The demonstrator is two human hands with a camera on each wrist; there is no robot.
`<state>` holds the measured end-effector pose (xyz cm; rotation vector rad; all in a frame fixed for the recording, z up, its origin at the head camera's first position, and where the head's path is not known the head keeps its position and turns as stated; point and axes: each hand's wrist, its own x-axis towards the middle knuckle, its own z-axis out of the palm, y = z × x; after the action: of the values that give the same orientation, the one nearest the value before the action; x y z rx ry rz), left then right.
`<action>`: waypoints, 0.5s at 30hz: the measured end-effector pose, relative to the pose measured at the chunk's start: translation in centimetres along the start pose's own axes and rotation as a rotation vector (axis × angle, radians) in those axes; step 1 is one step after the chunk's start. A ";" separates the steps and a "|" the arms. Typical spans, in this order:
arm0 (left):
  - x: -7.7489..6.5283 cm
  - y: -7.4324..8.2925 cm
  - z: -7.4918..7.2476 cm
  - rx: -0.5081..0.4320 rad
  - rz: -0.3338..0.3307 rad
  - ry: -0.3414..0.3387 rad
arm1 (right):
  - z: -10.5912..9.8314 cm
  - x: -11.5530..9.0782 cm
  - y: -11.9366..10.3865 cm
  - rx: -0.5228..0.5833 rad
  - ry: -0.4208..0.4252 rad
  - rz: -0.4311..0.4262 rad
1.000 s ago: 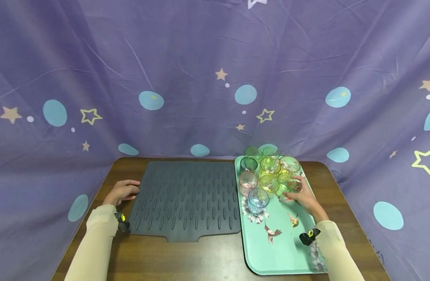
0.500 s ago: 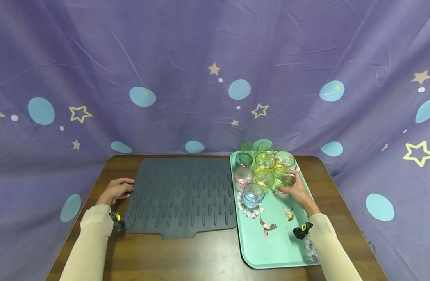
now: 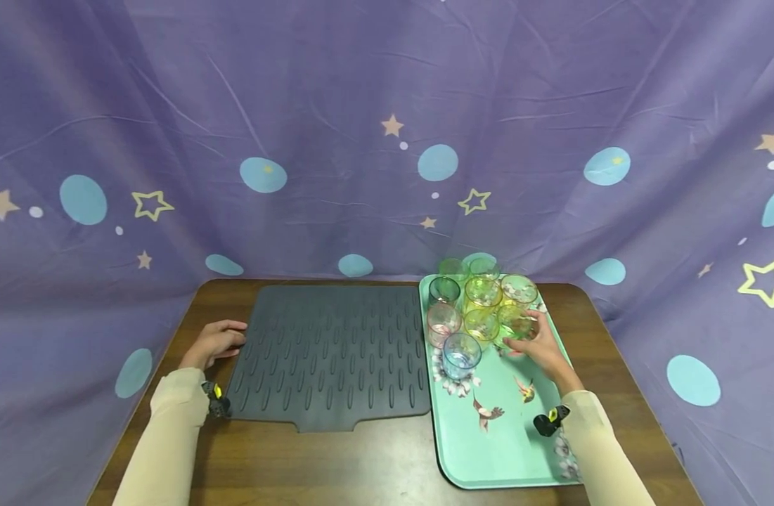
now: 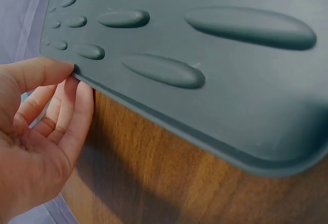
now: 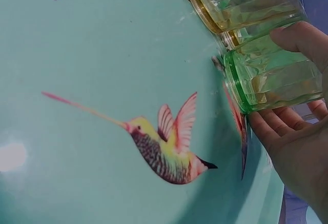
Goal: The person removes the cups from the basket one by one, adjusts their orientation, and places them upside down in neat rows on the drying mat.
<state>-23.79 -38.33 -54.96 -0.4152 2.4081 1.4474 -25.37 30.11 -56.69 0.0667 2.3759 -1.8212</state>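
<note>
My right hand (image 3: 543, 348) has thumb and fingers around a green glass (image 5: 274, 75) at the right front of a group on the mint tray (image 3: 488, 457). Whether its base is off the tray I cannot tell. Beside it stands a yellow glass (image 3: 481, 325), also seen touching or very near it in the right wrist view. A blue glass (image 3: 461, 357) and a pink glass (image 3: 443, 325) are further left. My left hand (image 3: 216, 343) pinches the left edge of a dark grey ridged draining mat (image 4: 230, 96), thumb at the top and fingers at the underside.
Behind these are a dark green glass (image 3: 444, 292), a larger yellow glass (image 3: 484, 292), a clear glass with an amber rim (image 3: 519, 289) and two pale green glasses at the back. All stand on the tray, right of the mat on a wooden table (image 3: 266, 464). A purple curtain (image 3: 336, 140) hangs behind.
The right hand has closed in a little around the green glass. The left hand stays at the mat's edge. The head view has shifted slightly.
</note>
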 end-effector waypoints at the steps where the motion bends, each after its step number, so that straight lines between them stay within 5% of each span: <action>1: 0.0 0.0 0.0 -0.002 -0.003 0.003 | -0.1 -0.1 0.0 -0.005 -0.003 -0.003; 15: 0.0 0.0 0.1 -0.001 -0.013 0.003 | -1.6 -1.7 -1.3 -0.091 0.053 -0.087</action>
<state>-23.82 -38.27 -54.99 -0.4320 2.4029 1.4433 -23.97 31.46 -54.82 0.0017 2.5319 -1.7662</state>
